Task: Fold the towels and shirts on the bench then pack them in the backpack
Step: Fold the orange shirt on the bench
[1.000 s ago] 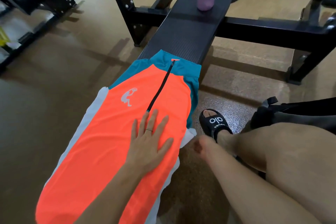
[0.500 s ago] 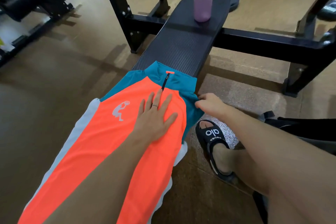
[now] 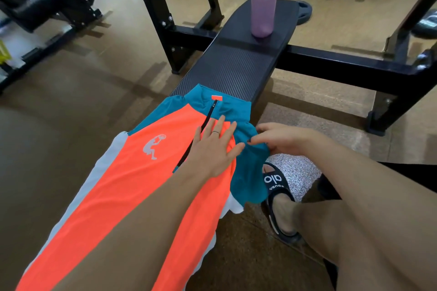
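Note:
An orange shirt with teal shoulders, white side panels and a black front zip lies lengthwise on the black bench. My left hand lies flat with spread fingers on the shirt's chest, just below the collar. My right hand pinches the teal right sleeve, which is lifted off the bench's right edge and hangs down beside it. No backpack or towel can be made out.
A purple water bottle stands upright at the bench's far end. Black rack posts and a crossbar flank the bench. My right foot in a black slide sandal is on the floor beside the bench.
My left hand slid up the shirt toward the collar. My right hand rose from beside my knee to the bench's right edge and took hold of the teal sleeve, pulling it outward.

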The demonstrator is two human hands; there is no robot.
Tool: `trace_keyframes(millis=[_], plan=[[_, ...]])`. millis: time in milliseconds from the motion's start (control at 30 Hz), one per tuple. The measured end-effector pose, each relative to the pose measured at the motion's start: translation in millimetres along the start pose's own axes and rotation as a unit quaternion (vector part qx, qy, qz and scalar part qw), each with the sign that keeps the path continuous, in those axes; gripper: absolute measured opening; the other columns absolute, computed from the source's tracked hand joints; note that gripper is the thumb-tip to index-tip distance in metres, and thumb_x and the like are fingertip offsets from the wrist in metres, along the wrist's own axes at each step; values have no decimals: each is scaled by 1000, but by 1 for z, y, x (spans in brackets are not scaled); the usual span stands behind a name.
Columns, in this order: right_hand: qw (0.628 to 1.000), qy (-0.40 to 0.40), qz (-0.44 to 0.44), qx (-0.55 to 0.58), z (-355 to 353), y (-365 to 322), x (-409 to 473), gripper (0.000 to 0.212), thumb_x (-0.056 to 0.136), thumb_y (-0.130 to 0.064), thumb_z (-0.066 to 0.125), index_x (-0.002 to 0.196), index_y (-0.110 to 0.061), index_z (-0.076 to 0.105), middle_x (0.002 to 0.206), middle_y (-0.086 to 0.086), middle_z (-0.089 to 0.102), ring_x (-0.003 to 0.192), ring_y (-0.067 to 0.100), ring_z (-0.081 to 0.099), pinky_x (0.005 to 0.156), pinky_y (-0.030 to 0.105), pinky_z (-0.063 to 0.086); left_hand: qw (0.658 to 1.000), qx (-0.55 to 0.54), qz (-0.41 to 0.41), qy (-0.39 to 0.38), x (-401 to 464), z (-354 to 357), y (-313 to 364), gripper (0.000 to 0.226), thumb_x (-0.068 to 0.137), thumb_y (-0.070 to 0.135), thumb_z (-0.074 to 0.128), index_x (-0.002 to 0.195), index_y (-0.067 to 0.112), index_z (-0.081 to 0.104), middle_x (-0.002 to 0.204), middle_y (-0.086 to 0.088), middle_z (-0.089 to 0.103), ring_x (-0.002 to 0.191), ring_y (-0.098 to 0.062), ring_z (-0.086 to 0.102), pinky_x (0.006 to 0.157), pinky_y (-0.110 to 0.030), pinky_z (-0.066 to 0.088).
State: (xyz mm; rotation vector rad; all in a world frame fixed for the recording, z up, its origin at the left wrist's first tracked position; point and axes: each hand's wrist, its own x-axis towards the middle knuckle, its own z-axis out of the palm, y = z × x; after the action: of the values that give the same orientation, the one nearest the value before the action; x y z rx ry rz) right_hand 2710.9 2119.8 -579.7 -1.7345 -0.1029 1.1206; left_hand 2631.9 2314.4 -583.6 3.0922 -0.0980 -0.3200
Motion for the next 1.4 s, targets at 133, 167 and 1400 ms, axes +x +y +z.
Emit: trace_keyframes(millis=[133, 167, 1400], plan=[[1000, -14, 14, 2, 0, 3, 4, 20, 101, -15, 54, 118, -18, 64, 115, 5, 73, 106, 22, 70, 95, 45, 56, 999, -1, 1, -35, 15, -3, -4, 69, 100, 67, 24, 160, 43, 0, 171, 2, -8, 157, -22, -9, 124, -55, 3], [999, -36, 25, 1, -1, 3, 2, 22, 102, -17, 54, 121, -20, 64, 116, 3, 73, 106, 20, 70, 91, 42, 57, 999, 0, 3, -37, 16, -5, -4, 70, 100, 67, 25, 160, 42, 0, 171, 0, -7, 157, -23, -8, 125, -55, 3], [983, 173, 24, -53, 24, -40, -13, 10, 87, -17, 49, 91, -8, 52, 68, 9, 53, 56, 20, 51, 45, 27, 38, 930, -341, -137, 12, -114, -26, 69, 29, 99, 29, 54, 80, 7, 48, 70, -7, 50, 63, -22, 45, 61, -37, 34]])
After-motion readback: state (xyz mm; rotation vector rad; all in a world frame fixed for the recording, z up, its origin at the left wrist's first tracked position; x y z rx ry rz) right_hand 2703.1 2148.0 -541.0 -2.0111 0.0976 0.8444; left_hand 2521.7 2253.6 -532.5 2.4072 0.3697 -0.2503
